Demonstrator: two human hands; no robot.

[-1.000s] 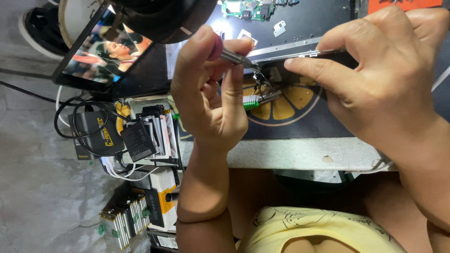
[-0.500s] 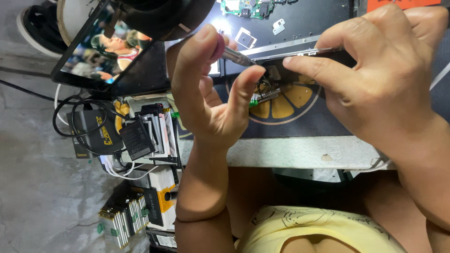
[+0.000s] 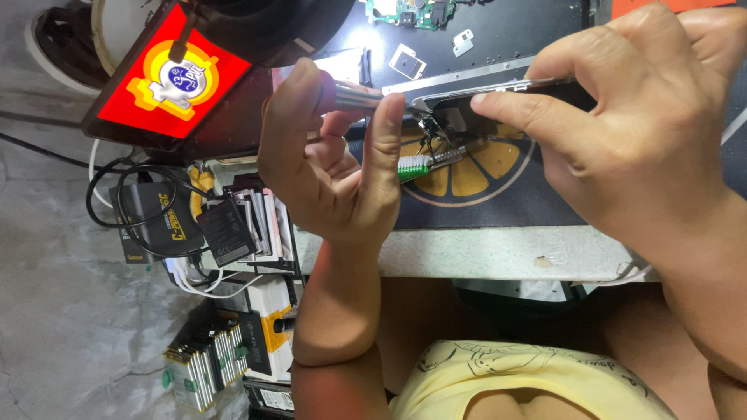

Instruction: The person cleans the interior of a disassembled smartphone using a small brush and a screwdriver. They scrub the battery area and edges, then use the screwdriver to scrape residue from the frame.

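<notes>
My left hand (image 3: pixel 334 171) is closed around a thin metal tweezer-like tool (image 3: pixel 354 97), whose tip points right at the edge of an opened phone (image 3: pixel 498 82). My right hand (image 3: pixel 622 132) grips that phone, held edge-on above the table with thumb and fingers around it. Small dark parts and wires (image 3: pixel 429 134) hang from the phone near the tool's tip. Below them a small brush with a green head (image 3: pixel 414 165) lies on a black work mat with an orange-slice picture (image 3: pixel 482 183).
A tablet with a red screen (image 3: pixel 167 78) leans at the upper left. Small circuit boards and metal parts (image 3: pixel 408 58) lie at the mat's far end. Left of the pale table edge (image 3: pixel 482 253), boxes, a charger with cables (image 3: pixel 226 229) and stacked batteries (image 3: pixel 206 365) crowd the floor.
The tablet's picture has switched to a red screen with a round logo. My left hand has shifted its thumb and fingers slightly on the tool; the right hand holds still.
</notes>
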